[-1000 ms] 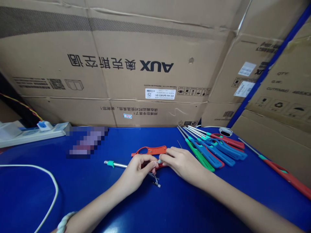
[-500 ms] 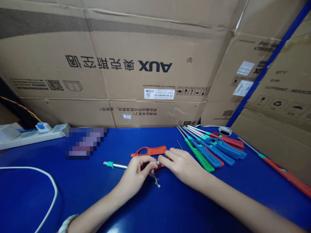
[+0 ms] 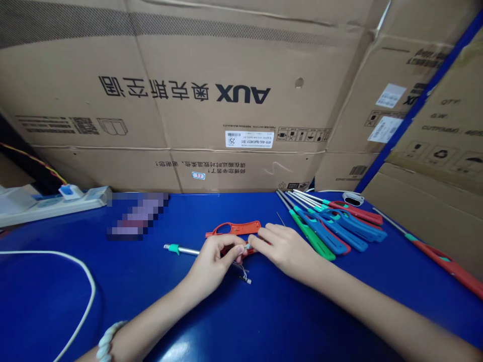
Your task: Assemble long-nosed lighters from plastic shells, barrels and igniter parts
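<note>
Crosswise, lighter [image 3: 184, 250] tip leftward between hands [image 3: 247, 251].

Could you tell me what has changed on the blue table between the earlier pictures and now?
Very little. The left hand and right hand remain pinched together on the small part at the half-assembled lighter; nothing was taken up or let go. Only the view has tilted slightly. The red shell, the pile of finished lighters and the power strip lie as before.

Glossy blue table [image 3: 264, 322], matt cardboard [image 3: 188, 50]
</note>
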A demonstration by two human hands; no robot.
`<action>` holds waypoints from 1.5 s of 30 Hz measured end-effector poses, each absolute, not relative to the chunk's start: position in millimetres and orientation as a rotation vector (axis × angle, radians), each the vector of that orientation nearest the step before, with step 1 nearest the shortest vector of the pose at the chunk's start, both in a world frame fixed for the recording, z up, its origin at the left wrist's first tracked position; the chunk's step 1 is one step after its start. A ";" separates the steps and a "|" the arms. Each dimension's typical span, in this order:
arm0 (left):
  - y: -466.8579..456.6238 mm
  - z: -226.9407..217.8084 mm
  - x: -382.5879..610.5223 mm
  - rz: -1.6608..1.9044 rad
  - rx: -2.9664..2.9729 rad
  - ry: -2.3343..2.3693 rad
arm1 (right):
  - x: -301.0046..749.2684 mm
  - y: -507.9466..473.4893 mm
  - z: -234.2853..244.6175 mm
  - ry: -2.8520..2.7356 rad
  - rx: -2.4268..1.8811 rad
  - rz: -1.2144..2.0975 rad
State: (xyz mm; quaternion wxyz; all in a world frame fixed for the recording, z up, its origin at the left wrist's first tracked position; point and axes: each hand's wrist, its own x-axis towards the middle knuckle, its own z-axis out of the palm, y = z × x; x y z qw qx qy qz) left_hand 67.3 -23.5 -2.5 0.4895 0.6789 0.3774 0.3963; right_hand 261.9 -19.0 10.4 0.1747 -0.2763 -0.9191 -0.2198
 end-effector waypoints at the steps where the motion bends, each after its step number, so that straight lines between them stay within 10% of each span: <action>1: -22.6 -3.2 66.9 0.959 1.652 0.915 | 261.6 -18.5 9.6 -2.597 -0.776 -0.629; 22: -7.2 21.4 46.1 0.863 1.923 1.023 | 268.3 -15.3 30.3 -2.406 -1.095 0.202; 33: -16.5 1.4 52.5 0.350 2.808 0.885 | 270.7 -14.7 36.8 -2.563 -1.236 0.225; 45: -17.8 7.3 55.2 0.565 2.473 1.163 | 268.8 -17.6 37.7 -2.600 -1.200 0.270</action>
